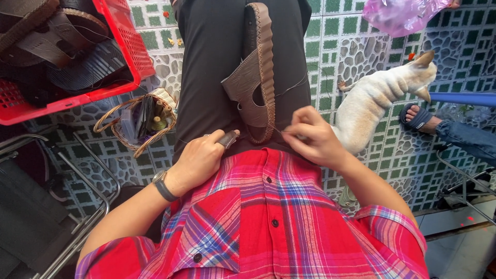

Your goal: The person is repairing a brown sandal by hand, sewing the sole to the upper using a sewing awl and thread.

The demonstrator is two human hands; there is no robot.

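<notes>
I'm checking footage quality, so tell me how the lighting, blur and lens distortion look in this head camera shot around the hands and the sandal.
Head view: soft, even daylight, no glare and no hard shadows; the brown sandal, left hand and right hand are sharp; wide-angle distortion bends the tiled floor and red crate toward the edges; the thread near the fingers is too thin to trace.

brown sandal (pixel 257 77) lies lengthwise on lap, sole edge up, strap flap hanging left. right hand (pixel 314 137) at sandal heel end, fingertips pinched on thin thread (pixel 292 87) running up along sandal edge. left hand (pixel 202 159) rests on thigh just left of sandal, dark thimble sleeve (pixel 228 138) on one finger, watch (pixel 164 185) on wrist. red crate (pixel 119 51) of sandal parts upper left, wicker basket (pixel 135 120) below it. pale dog (pixel 380 95) right, another person's sandalled foot (pixel 419 119) beyond it.
</notes>
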